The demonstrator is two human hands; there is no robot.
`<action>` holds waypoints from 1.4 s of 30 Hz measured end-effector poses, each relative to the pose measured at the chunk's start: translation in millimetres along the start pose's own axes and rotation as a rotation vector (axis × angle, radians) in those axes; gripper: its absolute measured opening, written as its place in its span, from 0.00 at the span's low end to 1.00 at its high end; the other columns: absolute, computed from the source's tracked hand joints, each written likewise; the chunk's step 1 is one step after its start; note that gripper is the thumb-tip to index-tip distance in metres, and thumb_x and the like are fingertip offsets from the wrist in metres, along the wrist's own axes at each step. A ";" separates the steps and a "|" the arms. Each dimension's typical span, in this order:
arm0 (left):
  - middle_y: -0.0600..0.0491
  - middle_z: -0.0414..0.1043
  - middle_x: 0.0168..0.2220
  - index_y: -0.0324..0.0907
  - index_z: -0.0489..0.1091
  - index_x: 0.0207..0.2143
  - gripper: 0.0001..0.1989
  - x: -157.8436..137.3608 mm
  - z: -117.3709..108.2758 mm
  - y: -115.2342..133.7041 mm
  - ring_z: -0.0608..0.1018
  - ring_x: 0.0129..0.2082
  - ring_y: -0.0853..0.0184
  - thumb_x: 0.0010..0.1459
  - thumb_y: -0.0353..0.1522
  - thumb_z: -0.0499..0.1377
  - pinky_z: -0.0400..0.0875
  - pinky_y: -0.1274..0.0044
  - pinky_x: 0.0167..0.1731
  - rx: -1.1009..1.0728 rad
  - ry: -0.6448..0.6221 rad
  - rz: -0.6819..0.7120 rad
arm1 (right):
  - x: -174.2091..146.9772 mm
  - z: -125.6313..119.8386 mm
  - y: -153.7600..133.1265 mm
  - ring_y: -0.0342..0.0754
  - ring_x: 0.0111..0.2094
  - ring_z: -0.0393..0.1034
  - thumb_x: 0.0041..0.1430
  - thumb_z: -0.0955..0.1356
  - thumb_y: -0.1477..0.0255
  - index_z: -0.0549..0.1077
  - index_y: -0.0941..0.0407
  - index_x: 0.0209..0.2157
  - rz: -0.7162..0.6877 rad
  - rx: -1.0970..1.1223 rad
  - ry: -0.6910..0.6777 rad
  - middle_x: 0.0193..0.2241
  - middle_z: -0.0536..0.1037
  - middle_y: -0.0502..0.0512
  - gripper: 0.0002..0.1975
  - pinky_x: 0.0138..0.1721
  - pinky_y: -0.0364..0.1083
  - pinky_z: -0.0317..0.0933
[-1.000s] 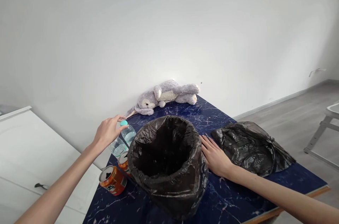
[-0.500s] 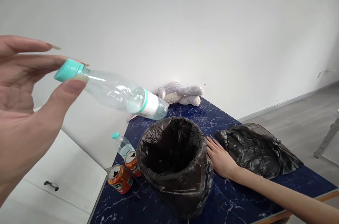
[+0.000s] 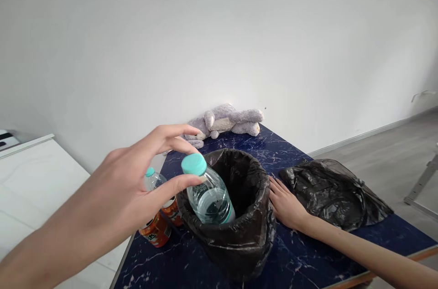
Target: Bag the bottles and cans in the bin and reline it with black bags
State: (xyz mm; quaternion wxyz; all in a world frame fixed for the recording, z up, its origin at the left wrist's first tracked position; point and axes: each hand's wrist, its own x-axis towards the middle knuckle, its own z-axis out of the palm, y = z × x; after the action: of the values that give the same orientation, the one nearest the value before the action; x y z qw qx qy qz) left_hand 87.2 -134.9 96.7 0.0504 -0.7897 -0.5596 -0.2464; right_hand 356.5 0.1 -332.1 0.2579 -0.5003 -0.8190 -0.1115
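My left hand (image 3: 150, 166) pinches a clear plastic bottle (image 3: 210, 198) near its turquoise cap, thumb on one side and fingers on the other. The bottle tilts down into the mouth of a bin lined with a black bag (image 3: 239, 243); its lower end is hidden behind the rim. Against the bin's right side rests my right hand (image 3: 287, 204), fingers stretched out and holding nothing. Partly behind my left hand stand a second bottle (image 3: 153, 180) with a turquoise cap and two orange drink cans, one nearer (image 3: 157, 232) and one farther (image 3: 172, 210).
A grey plush toy (image 3: 232, 120) lies at the back of the dark blue marbled table (image 3: 287, 147), by the wall. Right of my right hand is a crumpled black bag (image 3: 331, 193). A white cabinet (image 3: 44, 175) stands to the left.
My left hand has swung right and down with the bottle, from the upper left to the bin's opening. The bottle now points into the bin. My right hand stays put.
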 end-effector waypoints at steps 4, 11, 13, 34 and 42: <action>0.58 0.84 0.53 0.64 0.70 0.64 0.35 7.9 10.9 0.5 0.77 0.24 0.64 0.60 0.65 0.60 0.69 0.74 0.20 0.074 -0.165 0.057 | -0.1 -0.7 -0.3 0.64 0.75 0.59 0.76 0.60 0.70 0.70 0.60 0.71 0.001 -0.008 -0.004 0.73 0.67 0.69 0.27 0.74 0.63 0.58; 0.55 0.77 0.64 0.58 0.74 0.58 0.25 11.6 36.0 -10.1 0.81 0.56 0.47 0.66 0.58 0.61 0.79 0.67 0.44 0.064 -0.303 0.092 | 0.1 -2.5 1.3 0.64 0.75 0.59 0.76 0.61 0.70 0.69 0.60 0.72 -0.010 -0.025 -0.018 0.73 0.66 0.68 0.27 0.74 0.63 0.58; 0.56 0.76 0.65 0.59 0.73 0.61 0.26 12.8 41.1 -15.1 0.81 0.56 0.49 0.67 0.57 0.61 0.78 0.67 0.45 0.062 -0.338 0.099 | -0.6 -2.3 2.6 0.63 0.75 0.58 0.75 0.61 0.71 0.68 0.59 0.72 -0.020 -0.024 -0.021 0.74 0.65 0.67 0.28 0.73 0.63 0.58; 0.51 0.76 0.54 0.58 0.66 0.68 0.23 18.3 67.2 -41.3 0.79 0.52 0.54 0.74 0.44 0.61 0.71 0.68 0.47 0.222 -0.345 0.317 | -3.1 -6.4 6.4 0.65 0.75 0.57 0.72 0.64 0.71 0.64 0.62 0.74 -0.062 -0.031 -0.058 0.74 0.64 0.71 0.32 0.73 0.63 0.58; 0.49 0.76 0.57 0.58 0.71 0.66 0.25 16.0 67.4 -34.9 0.78 0.55 0.50 0.68 0.38 0.68 0.72 0.67 0.47 0.310 -0.418 0.320 | -4.2 -3.8 7.5 0.64 0.76 0.56 0.73 0.64 0.69 0.62 0.59 0.76 -0.066 -0.042 -0.052 0.74 0.64 0.69 0.32 0.73 0.63 0.58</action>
State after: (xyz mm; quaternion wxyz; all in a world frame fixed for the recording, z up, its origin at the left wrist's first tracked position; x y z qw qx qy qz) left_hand 82.0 -84.3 38.2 0.0921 -0.8843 -0.4574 0.0209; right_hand 365.8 -1.2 -331.7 0.2220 -0.4812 -0.8389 -0.1241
